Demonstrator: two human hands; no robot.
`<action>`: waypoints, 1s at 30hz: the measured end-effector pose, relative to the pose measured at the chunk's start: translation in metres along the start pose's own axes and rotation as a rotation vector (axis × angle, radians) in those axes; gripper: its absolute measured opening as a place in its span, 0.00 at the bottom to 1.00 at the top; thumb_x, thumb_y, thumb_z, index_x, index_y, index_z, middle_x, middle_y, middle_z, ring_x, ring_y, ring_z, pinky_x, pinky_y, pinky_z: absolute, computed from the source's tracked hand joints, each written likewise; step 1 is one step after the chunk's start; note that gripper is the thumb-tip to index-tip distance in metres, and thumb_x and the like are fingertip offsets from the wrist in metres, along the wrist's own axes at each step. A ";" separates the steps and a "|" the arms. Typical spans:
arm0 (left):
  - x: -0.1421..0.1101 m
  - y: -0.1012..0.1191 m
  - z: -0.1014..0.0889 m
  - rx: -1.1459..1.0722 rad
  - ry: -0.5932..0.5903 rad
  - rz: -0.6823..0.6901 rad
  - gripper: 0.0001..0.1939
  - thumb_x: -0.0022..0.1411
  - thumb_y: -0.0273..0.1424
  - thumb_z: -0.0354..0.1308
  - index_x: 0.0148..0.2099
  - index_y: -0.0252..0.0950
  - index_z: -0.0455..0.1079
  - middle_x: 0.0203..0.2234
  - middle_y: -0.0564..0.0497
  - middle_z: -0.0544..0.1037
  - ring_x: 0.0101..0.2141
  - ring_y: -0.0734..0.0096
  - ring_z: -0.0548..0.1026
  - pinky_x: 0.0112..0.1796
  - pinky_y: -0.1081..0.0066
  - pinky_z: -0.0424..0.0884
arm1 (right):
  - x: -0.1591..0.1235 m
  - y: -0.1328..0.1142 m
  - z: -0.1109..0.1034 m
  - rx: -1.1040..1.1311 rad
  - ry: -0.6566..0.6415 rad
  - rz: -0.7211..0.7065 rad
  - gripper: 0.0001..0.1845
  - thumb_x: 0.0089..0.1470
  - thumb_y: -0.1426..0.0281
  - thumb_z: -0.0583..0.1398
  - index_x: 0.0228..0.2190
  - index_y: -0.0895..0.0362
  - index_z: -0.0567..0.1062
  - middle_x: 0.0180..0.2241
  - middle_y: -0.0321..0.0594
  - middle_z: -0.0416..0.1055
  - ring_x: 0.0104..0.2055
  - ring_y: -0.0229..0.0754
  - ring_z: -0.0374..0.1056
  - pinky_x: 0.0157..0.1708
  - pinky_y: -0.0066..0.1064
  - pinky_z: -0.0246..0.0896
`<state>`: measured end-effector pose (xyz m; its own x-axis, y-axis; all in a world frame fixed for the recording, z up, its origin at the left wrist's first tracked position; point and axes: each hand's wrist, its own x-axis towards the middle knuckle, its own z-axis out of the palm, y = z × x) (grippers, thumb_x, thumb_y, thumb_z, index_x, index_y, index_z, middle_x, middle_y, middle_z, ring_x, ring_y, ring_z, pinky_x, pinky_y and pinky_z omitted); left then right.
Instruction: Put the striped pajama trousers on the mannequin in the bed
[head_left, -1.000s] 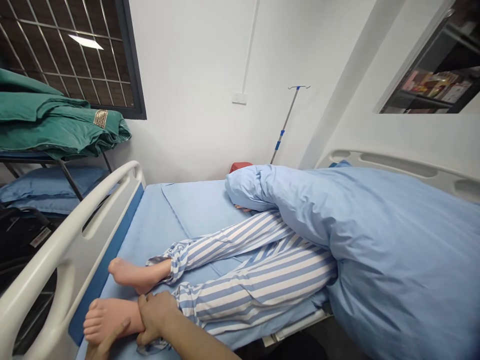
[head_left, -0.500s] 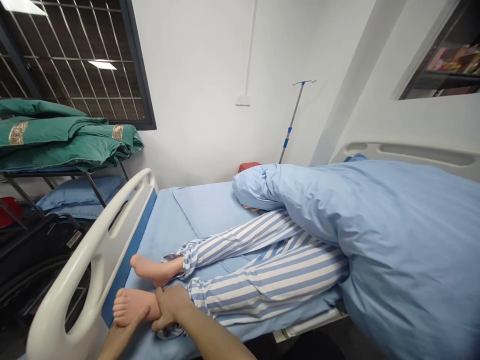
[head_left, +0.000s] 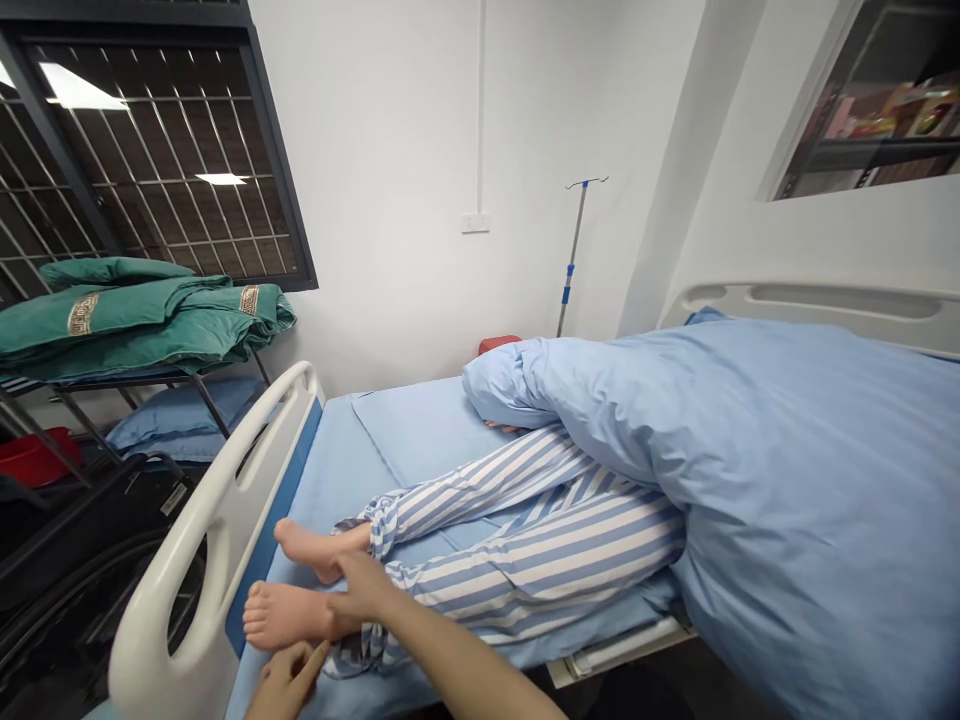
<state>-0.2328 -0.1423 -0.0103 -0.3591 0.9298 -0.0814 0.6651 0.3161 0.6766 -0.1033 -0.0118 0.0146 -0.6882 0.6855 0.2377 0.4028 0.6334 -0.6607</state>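
Even, bright indoor light fills the view; lamp reflections (head_left: 75, 86) glare on the window glass (head_left: 161, 130). The white wall (head_left: 390, 150) shows no hard shadows, and soft shading sits in the duvet folds (head_left: 787, 480). Wide-angle distortion bends the bed rail (head_left: 217, 520) near the lower left edge. The left hand (head_left: 289, 682) appears slightly soft.

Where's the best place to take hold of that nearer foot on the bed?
Probably around the ankle of the nearer foot, coming from above on the near side: it narrows there, just short of the striped trouser cuff, so fingers can wrap it. The right hand rests there; the left hand sits just below.
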 end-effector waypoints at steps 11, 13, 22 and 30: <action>0.016 0.067 0.069 0.071 0.130 -0.028 0.26 0.51 0.44 0.47 0.49 0.36 0.67 0.33 0.47 0.78 0.36 0.60 0.75 0.37 0.67 0.69 | -0.075 0.093 -0.104 -0.133 0.285 0.273 0.09 0.45 0.75 0.52 0.31 0.58 0.69 0.30 0.39 0.69 0.34 0.39 0.64 0.35 0.26 0.52; 0.020 0.061 0.059 0.122 0.151 -0.042 0.23 0.51 0.41 0.46 0.46 0.37 0.68 0.32 0.49 0.78 0.36 0.61 0.75 0.37 0.67 0.68 | -0.084 0.102 -0.104 -0.152 0.289 0.306 0.08 0.45 0.76 0.51 0.30 0.58 0.69 0.29 0.39 0.69 0.33 0.38 0.64 0.34 0.26 0.52; 0.032 0.041 -0.019 0.440 0.384 0.020 0.16 0.52 0.40 0.47 0.39 0.39 0.69 0.35 0.46 0.76 0.35 0.58 0.73 0.36 0.63 0.67 | -0.088 0.101 -0.096 -0.285 0.193 0.272 0.08 0.46 0.72 0.52 0.31 0.57 0.69 0.31 0.41 0.70 0.35 0.42 0.65 0.35 0.29 0.53; 0.093 0.084 0.041 0.349 0.282 0.349 0.15 0.54 0.36 0.45 0.41 0.39 0.68 0.43 0.48 0.74 0.46 0.63 0.69 0.49 0.66 0.62 | -0.092 0.098 -0.096 -0.335 0.202 0.272 0.08 0.46 0.72 0.52 0.31 0.57 0.69 0.31 0.42 0.70 0.36 0.44 0.66 0.34 0.30 0.56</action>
<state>-0.1833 -0.0214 0.0091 -0.2081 0.9190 0.3347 0.9355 0.0871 0.3425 0.0572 0.0219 -0.0029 -0.4127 0.8777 0.2435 0.7475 0.4791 -0.4601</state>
